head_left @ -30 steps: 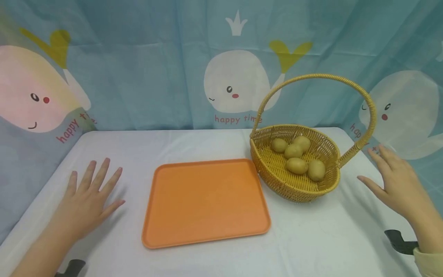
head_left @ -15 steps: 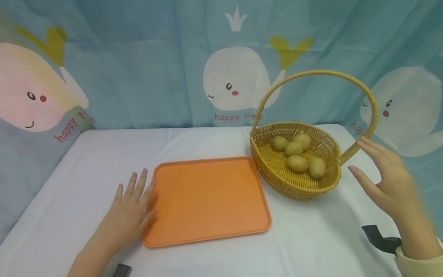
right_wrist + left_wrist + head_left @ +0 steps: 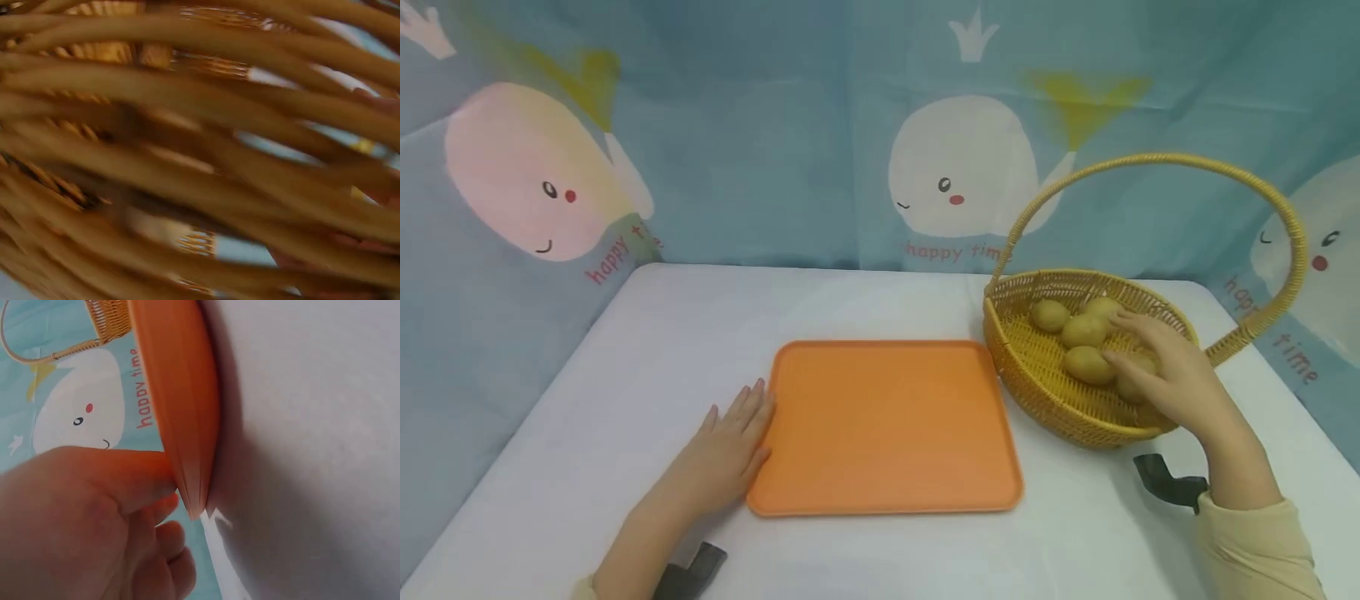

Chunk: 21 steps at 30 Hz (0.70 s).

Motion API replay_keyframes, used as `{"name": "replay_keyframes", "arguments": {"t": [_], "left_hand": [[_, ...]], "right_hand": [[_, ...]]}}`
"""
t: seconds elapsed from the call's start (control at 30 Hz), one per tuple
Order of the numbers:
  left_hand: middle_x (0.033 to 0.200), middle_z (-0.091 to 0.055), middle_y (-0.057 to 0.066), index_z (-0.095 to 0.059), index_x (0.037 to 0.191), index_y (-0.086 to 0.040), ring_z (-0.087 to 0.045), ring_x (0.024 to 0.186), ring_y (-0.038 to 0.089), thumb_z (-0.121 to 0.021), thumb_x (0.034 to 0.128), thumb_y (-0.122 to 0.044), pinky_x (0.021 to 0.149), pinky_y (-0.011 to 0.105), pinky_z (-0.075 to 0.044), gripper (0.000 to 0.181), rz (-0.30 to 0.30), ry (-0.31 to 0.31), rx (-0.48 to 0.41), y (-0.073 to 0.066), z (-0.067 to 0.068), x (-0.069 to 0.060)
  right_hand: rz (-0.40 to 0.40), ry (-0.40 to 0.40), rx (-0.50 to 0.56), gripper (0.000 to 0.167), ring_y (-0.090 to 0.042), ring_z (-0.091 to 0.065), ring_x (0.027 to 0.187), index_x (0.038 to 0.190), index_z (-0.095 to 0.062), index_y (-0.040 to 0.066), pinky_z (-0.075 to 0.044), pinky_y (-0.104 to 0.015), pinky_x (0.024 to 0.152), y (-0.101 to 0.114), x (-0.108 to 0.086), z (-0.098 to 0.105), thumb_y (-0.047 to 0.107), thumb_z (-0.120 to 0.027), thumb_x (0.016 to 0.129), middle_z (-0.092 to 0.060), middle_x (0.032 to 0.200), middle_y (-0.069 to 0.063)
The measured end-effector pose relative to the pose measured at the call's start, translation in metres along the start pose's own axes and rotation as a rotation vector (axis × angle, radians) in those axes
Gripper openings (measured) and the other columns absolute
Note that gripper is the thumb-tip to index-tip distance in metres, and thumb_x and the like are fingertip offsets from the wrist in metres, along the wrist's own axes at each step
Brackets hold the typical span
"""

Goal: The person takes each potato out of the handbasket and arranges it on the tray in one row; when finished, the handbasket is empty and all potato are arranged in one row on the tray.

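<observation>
An orange rectangular tray [image 3: 887, 425] lies on the white table. My left hand [image 3: 726, 454] is at its left edge, fingers straight and close together; in the left wrist view the thumb [image 3: 140, 478] touches the tray's rim [image 3: 187, 406]. To the tray's right stands a woven basket [image 3: 1037, 400] with a tall hoop handle, holding several potatoes [image 3: 1086, 365]. My right hand [image 3: 1183, 383] reaches over the basket's right side, thumb apart from the fingers, above the potatoes. It partly covers the nearest right potato. Blurred wicker [image 3: 187, 94] fills the right wrist view.
The basket's handle [image 3: 1296, 250] arches up on the right, behind the right hand. A blue curtain [image 3: 760, 167] with whale prints hangs behind the table's back edge. White tablecloth [image 3: 880, 558] shows in front of the tray.
My left hand has moved right and come to the tray's left edge. My right hand has moved left from beside the basket to over the potatoes. The head view has shifted.
</observation>
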<state>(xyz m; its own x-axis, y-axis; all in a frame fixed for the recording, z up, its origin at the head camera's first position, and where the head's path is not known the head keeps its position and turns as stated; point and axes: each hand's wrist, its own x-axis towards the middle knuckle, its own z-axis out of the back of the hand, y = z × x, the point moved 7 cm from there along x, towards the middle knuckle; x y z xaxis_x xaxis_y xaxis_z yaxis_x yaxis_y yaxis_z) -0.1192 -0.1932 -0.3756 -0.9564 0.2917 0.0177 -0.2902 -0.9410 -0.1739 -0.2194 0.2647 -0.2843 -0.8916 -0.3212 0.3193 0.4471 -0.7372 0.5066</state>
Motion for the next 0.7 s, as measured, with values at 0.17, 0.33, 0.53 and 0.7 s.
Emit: {"name": "replay_keyframes", "arguments": {"t": [0.17, 0.33, 0.53, 0.7], "left_hand": [[0.152, -0.023, 0.019, -0.028, 0.145, 0.006, -0.023, 0.139, 0.036, -0.05, 0.0968, -0.022, 0.106, 0.06, -0.021, 0.06, 0.01, 0.007, -0.034, -0.004, -0.006, 0.001], [0.152, -0.022, 0.018, -0.026, 0.146, 0.005, -0.023, 0.139, 0.034, -0.05, 0.0971, -0.021, 0.107, 0.058, -0.02, 0.06, 0.001, 0.002, -0.046, -0.011, -0.006, 0.006], [0.152, -0.022, 0.02, -0.027, 0.145, 0.006, -0.023, 0.139, 0.035, -0.05, 0.0972, -0.021, 0.106, 0.06, -0.02, 0.06, 0.004, 0.015, -0.06, -0.014, -0.007, 0.008], [0.151, -0.024, 0.021, -0.03, 0.144, 0.007, -0.024, 0.138, 0.036, -0.051, 0.0968, -0.021, 0.106, 0.061, -0.02, 0.058, 0.035, 0.0, -0.057, -0.008, -0.005, -0.001]], "right_hand": [[-0.057, 0.105, -0.028, 0.048, -0.055, -0.042, 0.114, 0.132, -0.047, -0.005, -0.032, -0.067, 0.086, -0.026, 0.001, -0.015, 0.022, -0.06, 0.093, -0.047, 0.13, -0.031], [-0.095, 0.193, -0.099, 0.053, -0.056, -0.047, 0.105, 0.133, -0.045, -0.006, -0.037, -0.064, 0.079, -0.04, -0.006, -0.02, 0.025, -0.06, 0.093, -0.05, 0.123, -0.035], [-0.071, 0.276, -0.144, 0.052, -0.041, -0.056, 0.093, 0.127, -0.048, -0.013, -0.042, -0.057, 0.074, -0.043, -0.007, -0.027, 0.02, -0.064, 0.09, -0.06, 0.108, -0.031], [0.002, 0.248, -0.135, 0.043, -0.042, -0.058, 0.094, 0.122, -0.054, -0.009, -0.044, -0.056, 0.075, -0.034, 0.005, -0.034, 0.012, -0.067, 0.087, -0.062, 0.106, -0.027]]}}
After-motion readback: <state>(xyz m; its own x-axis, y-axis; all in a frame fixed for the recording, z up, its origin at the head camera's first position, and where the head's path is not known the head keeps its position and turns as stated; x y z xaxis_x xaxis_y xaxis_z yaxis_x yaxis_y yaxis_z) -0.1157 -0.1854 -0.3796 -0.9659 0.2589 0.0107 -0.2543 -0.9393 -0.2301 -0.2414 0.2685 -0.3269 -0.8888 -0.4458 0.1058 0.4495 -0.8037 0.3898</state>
